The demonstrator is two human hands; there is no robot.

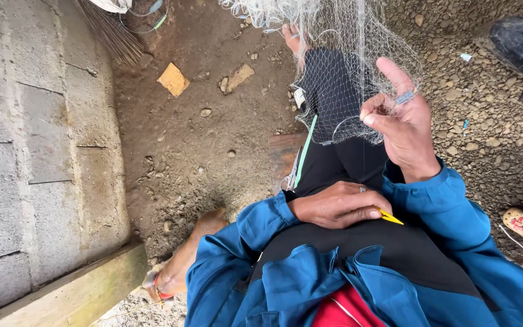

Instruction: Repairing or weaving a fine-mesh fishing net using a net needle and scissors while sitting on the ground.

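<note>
the right hand (402,124) is raised in front of the knee, thumb and bent fingers pinched on a strand of the fishing net (340,72), forefinger sticking up, a ring on one finger. the left hand (337,204) rests on the lap, closed around a yellow netting needle (390,216) whose tip pokes out past the fingers. the net hangs pale and fine over the dark trouser leg, bunched thick at the top; how much of it is mended i cannot tell, though the needle sits idle, not in the mesh. no packages or signs show clearly: only a flat yellowish scrap (173,79) on the dirt, a broom (111,33) by the block wall (37,145), gravel to the right
</note>
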